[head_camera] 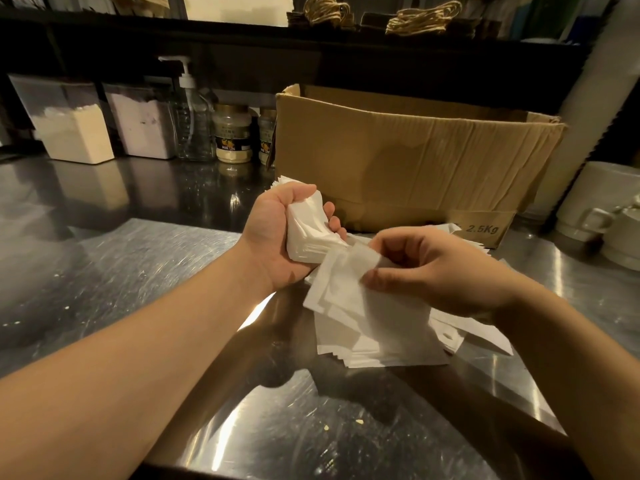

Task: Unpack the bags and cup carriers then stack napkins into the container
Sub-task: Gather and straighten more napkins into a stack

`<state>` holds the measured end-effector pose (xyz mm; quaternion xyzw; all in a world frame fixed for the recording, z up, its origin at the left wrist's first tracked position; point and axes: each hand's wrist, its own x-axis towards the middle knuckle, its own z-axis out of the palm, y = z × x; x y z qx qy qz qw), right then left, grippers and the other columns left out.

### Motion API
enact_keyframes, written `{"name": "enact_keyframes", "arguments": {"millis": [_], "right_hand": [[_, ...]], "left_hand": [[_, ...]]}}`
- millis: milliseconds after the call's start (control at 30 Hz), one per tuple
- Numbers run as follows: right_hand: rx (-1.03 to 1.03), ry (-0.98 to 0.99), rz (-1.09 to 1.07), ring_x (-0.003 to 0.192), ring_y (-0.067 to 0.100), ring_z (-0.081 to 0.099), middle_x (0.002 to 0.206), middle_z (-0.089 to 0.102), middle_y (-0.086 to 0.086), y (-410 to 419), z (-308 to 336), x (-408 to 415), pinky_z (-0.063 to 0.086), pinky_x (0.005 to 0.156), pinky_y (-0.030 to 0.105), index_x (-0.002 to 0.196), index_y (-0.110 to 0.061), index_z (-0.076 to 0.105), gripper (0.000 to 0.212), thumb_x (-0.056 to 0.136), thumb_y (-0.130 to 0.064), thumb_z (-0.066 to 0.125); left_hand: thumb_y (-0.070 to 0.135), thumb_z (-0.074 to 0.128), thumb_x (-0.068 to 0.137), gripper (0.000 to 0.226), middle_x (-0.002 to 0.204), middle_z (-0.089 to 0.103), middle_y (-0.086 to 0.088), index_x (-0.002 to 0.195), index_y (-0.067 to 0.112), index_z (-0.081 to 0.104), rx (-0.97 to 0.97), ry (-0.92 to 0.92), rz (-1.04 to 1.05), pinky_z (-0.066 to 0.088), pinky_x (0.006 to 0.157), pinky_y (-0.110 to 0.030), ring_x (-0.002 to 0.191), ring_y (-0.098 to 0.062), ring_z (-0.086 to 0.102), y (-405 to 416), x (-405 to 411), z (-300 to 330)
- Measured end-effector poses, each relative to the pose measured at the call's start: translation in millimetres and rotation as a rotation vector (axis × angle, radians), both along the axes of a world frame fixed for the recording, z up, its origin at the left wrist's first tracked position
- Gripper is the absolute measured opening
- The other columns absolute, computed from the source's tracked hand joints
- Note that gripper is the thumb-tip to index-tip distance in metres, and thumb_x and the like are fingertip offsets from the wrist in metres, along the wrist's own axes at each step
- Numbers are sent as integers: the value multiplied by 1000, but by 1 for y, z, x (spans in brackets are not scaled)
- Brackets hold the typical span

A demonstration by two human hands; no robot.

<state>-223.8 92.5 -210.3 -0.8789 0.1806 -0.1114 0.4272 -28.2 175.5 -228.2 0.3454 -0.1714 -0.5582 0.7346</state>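
The person stands at a shiny metal counter (145, 271). The left hand (277, 237) is curled tight around a thick bundle of napkins (310, 233), thumb on top, fingertips poking out on the far side. The bundle's long side runs from about ten o'clock down to four o'clock, and its lower end points right at the other hand.

The right hand (426, 268) sits at three o'clock from the bundle, very close. Its thumb and fingers are pinched together on a few loose white sheets (346, 271). These sheets touch the lower end of the bundle. So the right hand is the nearer one to the loose paper, and the bundle waits just at nine o'clock from it.

More white sheets lie in a messy pile (381, 341) on the counter at six o'clock from the hands. A big cardboard box (415, 161) stands open at twelve o'clock, just behind them.

I think the next move is to slide the pinched sheets sideways onto the bundle, so the edges line up. I cannot see which container the napkins will go into.
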Motion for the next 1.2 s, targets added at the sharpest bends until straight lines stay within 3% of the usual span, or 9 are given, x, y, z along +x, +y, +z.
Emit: {"name": "enact_keyframes", "arguments": {"millis": [133,300,400,567,734,867,1001,1067,1201], "right_hand": [[247,-194,-76,84,14,72,94,75,-1,-1,2,-2,60,73,29,100,-15,72,33,73,-34,72],[622,-446,-191,98,24,72,108,75,5,5,3,4,61,89,41,113,-11,72,32,83,-23,69],[760,-482,-290,112,30,68,115,74,8,12,-2,9,57,94,46,121,-13,69,35,88,-25,68],[851,-504,-445,103,27,66,100,76,3,24,-5,17,56,76,36,101,-20,70,11,90,-22,71],[844,-483,-511,101,29,65,102,72,4,27,-8,22,56,80,41,100,-22,67,14,89,-25,75],[861,-485,-518,102,30,69,106,74,8,31,-10,26,58,91,46,108,-17,68,22,89,-26,75],[864,-496,-509,95,29,73,100,77,6,34,-11,27,61,78,42,107,-19,69,22,88,-28,76],[776,-481,-524,90,24,72,94,77,3,36,-13,28,58,66,34,101,-21,71,18,88,-32,76],[352,-403,-548,93,9,63,107,66,-6,35,-20,31,49,58,15,115,-25,61,51,76,-51,81]], "left_hand": [[28,67,71,69,109,62,-11,138,16,54,17,-108,5,58,83,-44,95,-26,64,-1,3,-5],[31,57,82,36,94,71,-9,110,15,72,-65,-214,-209,61,70,-38,80,-25,71,2,-6,-4],[45,62,82,51,107,70,-10,127,20,69,-66,-227,-290,59,83,-45,92,-29,69,3,-9,-6],[73,44,86,72,121,70,-11,138,26,61,-81,-373,-225,55,96,-54,112,-34,67,0,-12,-9],[87,32,74,96,137,65,-15,143,24,56,-92,-344,-263,55,98,-57,123,-37,65,0,-18,-12],[76,44,69,85,120,73,-12,133,23,60,-162,-320,-284,61,88,-54,111,-34,71,2,-23,-10],[49,81,61,52,103,77,-11,106,23,81,-237,-290,-314,63,75,-48,96,-31,75,3,-24,-14],[31,95,56,72,102,75,-13,123,20,71,-212,-286,-307,61,77,-50,94,-30,74,2,-22,-18],[10,66,74,49,94,72,-12,123,17,62,-168,-284,-281,62,79,-49,85,-26,73,1,-22,-16]]}}
